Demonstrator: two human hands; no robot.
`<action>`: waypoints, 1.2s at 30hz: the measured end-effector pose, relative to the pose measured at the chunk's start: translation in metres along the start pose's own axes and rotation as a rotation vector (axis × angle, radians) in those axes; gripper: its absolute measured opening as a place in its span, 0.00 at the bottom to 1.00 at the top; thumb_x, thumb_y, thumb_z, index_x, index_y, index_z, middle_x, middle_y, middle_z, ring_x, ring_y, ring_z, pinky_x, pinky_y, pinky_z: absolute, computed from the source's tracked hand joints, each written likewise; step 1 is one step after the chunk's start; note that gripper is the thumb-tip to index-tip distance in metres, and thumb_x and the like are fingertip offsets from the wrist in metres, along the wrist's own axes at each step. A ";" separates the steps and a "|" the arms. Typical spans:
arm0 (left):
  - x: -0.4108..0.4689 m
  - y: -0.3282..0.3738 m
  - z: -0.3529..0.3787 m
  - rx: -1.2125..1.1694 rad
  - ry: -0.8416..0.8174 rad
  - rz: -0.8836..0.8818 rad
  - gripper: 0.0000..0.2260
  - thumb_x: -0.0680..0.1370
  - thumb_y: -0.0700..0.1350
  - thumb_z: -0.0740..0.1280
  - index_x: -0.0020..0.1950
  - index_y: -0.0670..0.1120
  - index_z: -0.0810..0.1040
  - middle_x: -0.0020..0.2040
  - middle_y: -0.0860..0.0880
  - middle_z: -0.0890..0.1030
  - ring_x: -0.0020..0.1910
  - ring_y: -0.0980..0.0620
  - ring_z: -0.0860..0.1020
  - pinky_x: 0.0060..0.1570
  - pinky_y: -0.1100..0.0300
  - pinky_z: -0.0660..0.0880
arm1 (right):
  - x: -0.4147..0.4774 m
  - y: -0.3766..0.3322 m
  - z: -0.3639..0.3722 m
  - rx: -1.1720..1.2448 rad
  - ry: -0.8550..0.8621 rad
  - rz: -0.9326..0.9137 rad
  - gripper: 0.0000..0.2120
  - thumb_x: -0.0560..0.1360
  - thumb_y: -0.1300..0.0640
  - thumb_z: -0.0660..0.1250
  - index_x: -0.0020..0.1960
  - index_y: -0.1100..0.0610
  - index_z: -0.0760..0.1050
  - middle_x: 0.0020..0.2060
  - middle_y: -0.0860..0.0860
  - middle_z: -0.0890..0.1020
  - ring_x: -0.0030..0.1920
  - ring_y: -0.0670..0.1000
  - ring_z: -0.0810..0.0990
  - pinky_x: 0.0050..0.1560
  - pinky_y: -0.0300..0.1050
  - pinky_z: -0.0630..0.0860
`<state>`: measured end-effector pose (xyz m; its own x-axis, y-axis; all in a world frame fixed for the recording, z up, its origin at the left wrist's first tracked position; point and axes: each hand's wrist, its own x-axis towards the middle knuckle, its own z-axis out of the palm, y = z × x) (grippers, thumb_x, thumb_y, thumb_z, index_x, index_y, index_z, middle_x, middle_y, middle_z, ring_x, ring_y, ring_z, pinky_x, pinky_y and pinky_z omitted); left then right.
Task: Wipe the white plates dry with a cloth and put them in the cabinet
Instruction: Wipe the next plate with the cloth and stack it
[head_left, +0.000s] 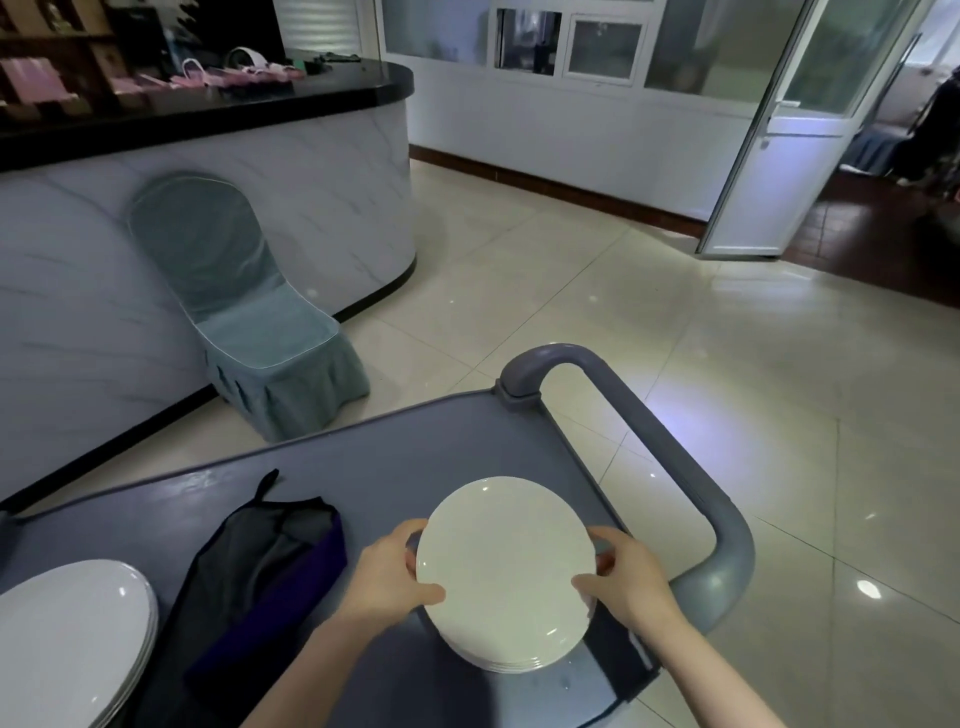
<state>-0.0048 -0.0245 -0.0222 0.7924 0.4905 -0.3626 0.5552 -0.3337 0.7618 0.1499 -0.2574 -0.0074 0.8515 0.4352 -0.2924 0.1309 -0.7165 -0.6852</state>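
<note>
Left hand (387, 577) and right hand (626, 579) grip opposite rims of the stack of white plates (506, 566), thumbs on the top plate, fingers curled down the sides. The stack is over the near end of the grey trolley top (374, 462); resting or lifted, can't tell. Best kept level and gripped low, or the plates may slide.

Left of the stack: dark cloth (260, 571), then a second plate stack (72, 634). Beyond the stack: trolley handle (675, 452), covered chair (244, 312), counter (234, 171), glossy tile floor (623, 312), open door (779, 145). No cabinet visible.
</note>
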 end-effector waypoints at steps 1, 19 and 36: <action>-0.002 -0.003 -0.002 -0.025 0.006 -0.008 0.32 0.62 0.41 0.75 0.64 0.57 0.73 0.36 0.53 0.81 0.34 0.60 0.80 0.34 0.69 0.75 | 0.000 -0.001 0.002 0.023 0.007 0.007 0.21 0.66 0.65 0.73 0.57 0.51 0.79 0.33 0.47 0.78 0.35 0.48 0.75 0.36 0.35 0.70; -0.040 -0.106 -0.081 0.073 0.537 -0.162 0.12 0.74 0.46 0.72 0.57 0.54 0.80 0.49 0.53 0.81 0.51 0.53 0.78 0.48 0.66 0.72 | 0.014 -0.094 0.102 0.736 0.021 0.163 0.11 0.80 0.53 0.61 0.49 0.53 0.82 0.43 0.47 0.86 0.37 0.45 0.85 0.34 0.38 0.77; -0.038 -0.091 -0.140 -0.267 0.435 -0.138 0.10 0.77 0.45 0.66 0.39 0.47 0.68 0.32 0.53 0.72 0.32 0.54 0.68 0.35 0.58 0.66 | 0.020 -0.118 0.138 0.641 -0.039 0.179 0.24 0.79 0.47 0.66 0.39 0.68 0.72 0.33 0.54 0.75 0.34 0.52 0.72 0.40 0.46 0.71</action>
<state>-0.1208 0.0999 -0.0022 0.5067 0.8231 -0.2564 0.5184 -0.0533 0.8535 0.0816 -0.0890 -0.0245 0.8115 0.3681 -0.4539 -0.3483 -0.3189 -0.8814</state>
